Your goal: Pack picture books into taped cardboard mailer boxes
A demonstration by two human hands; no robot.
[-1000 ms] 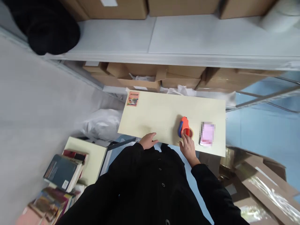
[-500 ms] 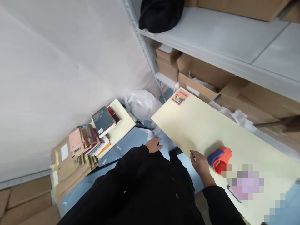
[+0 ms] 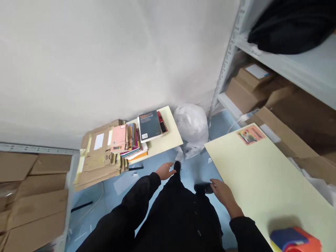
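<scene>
My left hand point(image 3: 165, 170) hangs in front of my body over the blue floor, thumb apart from the fingers, holding nothing. Nearest to it is the small cream table with a pile of thin books and booklets point(image 3: 131, 143) and a dark-covered book point(image 3: 150, 125) lying on a red item. Beside the edge of the larger cream table point(image 3: 252, 178) is my right hand point(image 3: 222, 192), empty, its fingers loosely bent and apart. A booklet with a colourful picture point(image 3: 251, 135) lies at that table's far corner. An orange-and-blue tape dispenser point(image 3: 295, 239) is partly cut off at the bottom right.
Flattened cardboard point(image 3: 98, 157) lies at the left end of the small table. A white plastic bag point(image 3: 191, 124) stands between the tables. Grey shelving point(image 3: 227, 66) with cardboard boxes and a black bag point(image 3: 291, 28) rises at right; stacked cardboard point(image 3: 36, 203) fills the lower left.
My view has turned left, so the tables and shelving sit further right and the tape dispenser is partly out of view. Both hands stay low and empty.
</scene>
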